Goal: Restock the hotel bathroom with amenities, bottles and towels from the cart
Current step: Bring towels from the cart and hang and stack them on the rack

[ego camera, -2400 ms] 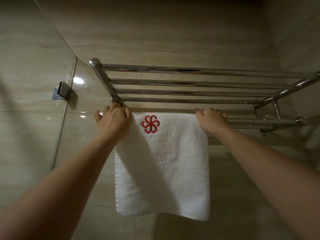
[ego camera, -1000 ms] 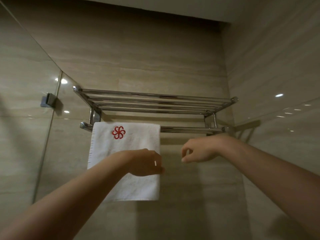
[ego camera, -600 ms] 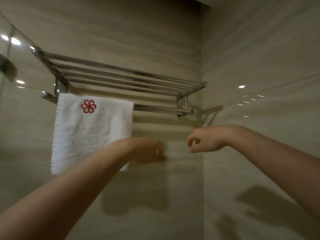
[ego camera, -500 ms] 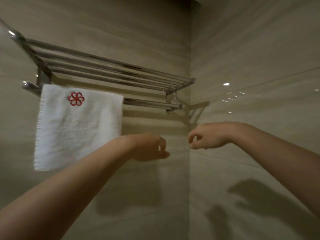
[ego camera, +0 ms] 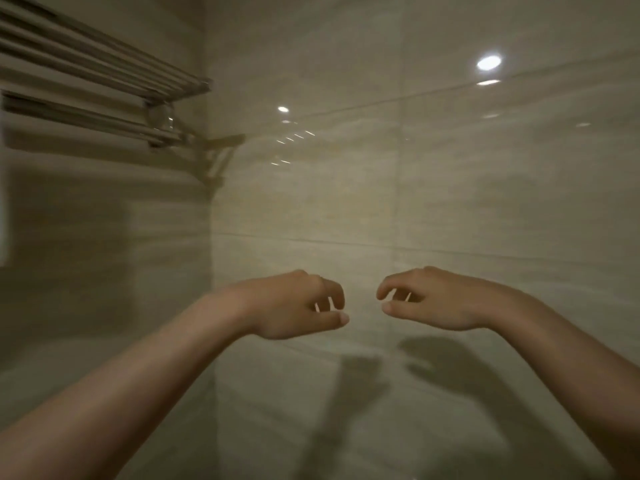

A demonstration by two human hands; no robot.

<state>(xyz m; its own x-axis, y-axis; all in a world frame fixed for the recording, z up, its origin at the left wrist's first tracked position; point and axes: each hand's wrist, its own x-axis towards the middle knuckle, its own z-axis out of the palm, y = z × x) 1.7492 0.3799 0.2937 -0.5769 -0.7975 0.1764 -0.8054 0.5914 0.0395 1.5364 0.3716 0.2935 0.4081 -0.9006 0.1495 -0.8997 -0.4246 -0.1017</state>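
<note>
Rack and towel sit much farther left than half a second ago, the view having turned right toward the side wall, while both bare forearms stay raised with the hands close together. At the far left edge, the white towel shows only as a thin pale sliver below the rail line, nearly out of the frame; its red emblem cannot be seen. Above it, the chrome towel rack runs blurred across the upper left corner, its bars slanting down to the right, with the lower rail beneath them ending at a round fitting just before the wall corner.

Just right of that corner, the left hand hovers in mid-air, well below the rack, fingers loosely curled, thumb stretched rightward, holding nothing. A narrow gap separates it from the right hand, which mirrors it: fingers loosely curled, thumb pointing left, holding nothing. Neither hand touches the wall, the rack or the towel.

Behind them stands the glossy beige tiled wall. Dark shadows of the arms fall across the tiles below the hands. Bright light reflections gleam on the tiles at upper right. Motion blur softens the whole left side.
</note>
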